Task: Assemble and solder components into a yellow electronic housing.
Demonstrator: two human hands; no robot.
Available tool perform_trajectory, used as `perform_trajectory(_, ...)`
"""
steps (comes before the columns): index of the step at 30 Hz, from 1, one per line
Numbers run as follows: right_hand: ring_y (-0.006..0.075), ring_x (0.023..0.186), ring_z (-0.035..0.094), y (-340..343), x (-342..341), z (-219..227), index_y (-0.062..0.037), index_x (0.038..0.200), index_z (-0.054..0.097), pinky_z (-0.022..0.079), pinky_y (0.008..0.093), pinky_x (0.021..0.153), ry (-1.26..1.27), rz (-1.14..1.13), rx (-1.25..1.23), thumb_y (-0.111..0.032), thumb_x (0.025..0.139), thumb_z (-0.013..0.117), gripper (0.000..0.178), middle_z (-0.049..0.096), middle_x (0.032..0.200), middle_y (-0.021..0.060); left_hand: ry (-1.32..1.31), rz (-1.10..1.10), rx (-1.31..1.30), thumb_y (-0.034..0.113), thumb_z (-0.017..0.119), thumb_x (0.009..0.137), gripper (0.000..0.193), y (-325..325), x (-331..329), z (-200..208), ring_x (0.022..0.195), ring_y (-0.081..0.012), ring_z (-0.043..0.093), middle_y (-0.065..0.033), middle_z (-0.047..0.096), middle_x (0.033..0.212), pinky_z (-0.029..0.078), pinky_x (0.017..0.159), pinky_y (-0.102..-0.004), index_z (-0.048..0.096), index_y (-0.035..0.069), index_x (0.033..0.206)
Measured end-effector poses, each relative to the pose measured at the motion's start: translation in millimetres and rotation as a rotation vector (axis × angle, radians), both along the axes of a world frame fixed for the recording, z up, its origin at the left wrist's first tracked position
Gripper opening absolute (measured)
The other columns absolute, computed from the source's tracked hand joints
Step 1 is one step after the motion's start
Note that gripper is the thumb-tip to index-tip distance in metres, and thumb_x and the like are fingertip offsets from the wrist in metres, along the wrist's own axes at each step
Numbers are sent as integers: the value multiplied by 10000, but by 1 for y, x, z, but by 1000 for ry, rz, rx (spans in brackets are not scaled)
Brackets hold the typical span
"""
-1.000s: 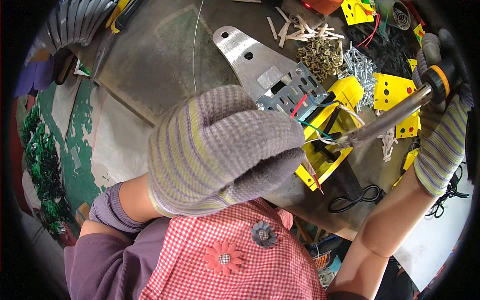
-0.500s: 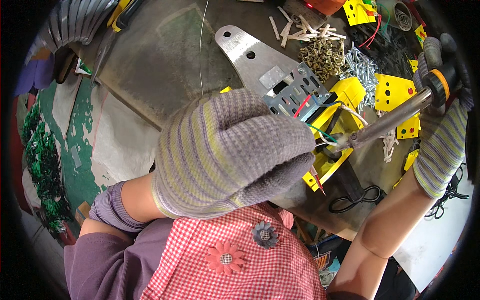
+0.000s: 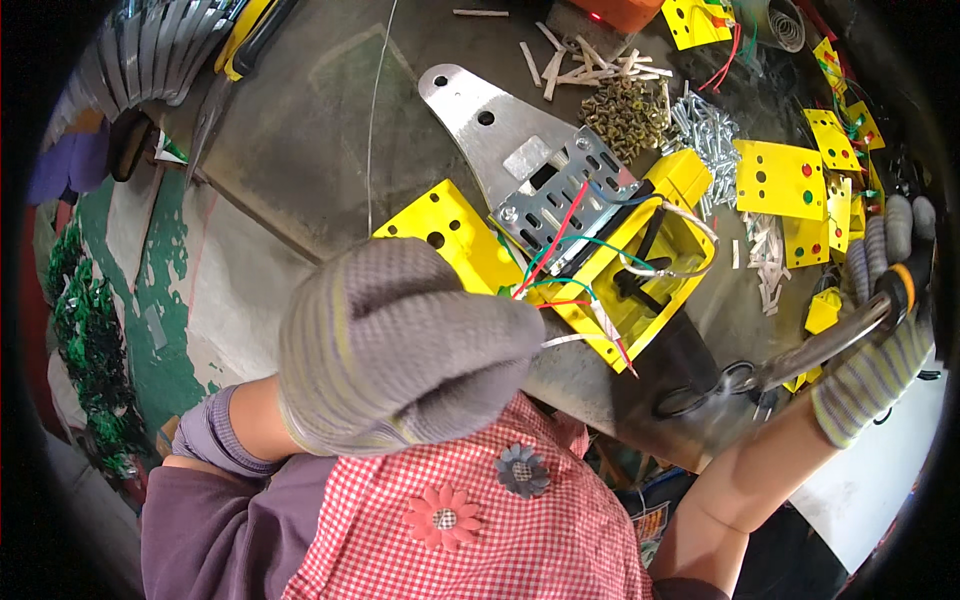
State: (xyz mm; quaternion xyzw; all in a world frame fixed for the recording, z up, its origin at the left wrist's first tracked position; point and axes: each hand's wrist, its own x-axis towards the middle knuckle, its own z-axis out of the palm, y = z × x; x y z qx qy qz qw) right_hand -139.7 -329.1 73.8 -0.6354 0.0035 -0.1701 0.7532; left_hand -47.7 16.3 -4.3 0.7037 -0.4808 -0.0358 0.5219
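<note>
My left hand [image 3: 410,350], in a grey and yellow striped knit glove, is closed at the middle, left of an open yellow housing [image 3: 690,285]. A thin silvery wire [image 3: 376,110] runs down from above to behind this glove. A pale thin wire [image 3: 566,341] shows at its fingertips; whether they are one wire is hidden. My gloved right hand [image 3: 890,300], at the far right, grips a soldering iron [image 3: 820,352], its tip pointing left, away from the housing. Red, green and white leads meet at a whitish sleeved joint [image 3: 606,322] on the housing's near edge.
A slotted metal plate [image 3: 565,200] and a yellow perforated panel [image 3: 450,235] adjoin the housing. Beyond lie brass-coloured screws [image 3: 625,115], silvery screws [image 3: 705,140] and white sleeves [image 3: 590,70]. Yellow panels with lights [image 3: 785,180] stand right. Black-handled scissors [image 3: 690,400] lie near the front edge.
My left hand has drawn back to the left, uncovering the yellow panel and the wires. The soldering iron has moved right and down, off the wires, with my right hand.
</note>
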Motion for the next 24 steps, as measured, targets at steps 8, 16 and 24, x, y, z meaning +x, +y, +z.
perform_trajectory(8,169,611,516,47,-19,-34,-51,1119,588,465,267,562,81,-243,213,-323,998,574,299,548,830,107,-104,-35,107,66,798,736,256,-11,-8,2,585,-241,578,-74,605,728,453,560,-344,730,72,983)
perform_trajectory(16,170,644,555,58,-19,-42,-31,1119,636,467,246,585,100,-466,108,-322,963,630,331,597,819,127,-134,21,118,199,761,596,370,-14,-16,-10,647,-211,593,20,587,762,474,566,-367,757,207,966)
perform_trajectory(24,133,622,521,62,-16,-47,-23,1144,597,453,223,553,110,-509,87,-291,962,637,326,558,820,94,-133,-13,9,11,763,681,291,-10,-17,-10,622,-250,617,-84,630,756,487,595,-341,724,67,964)
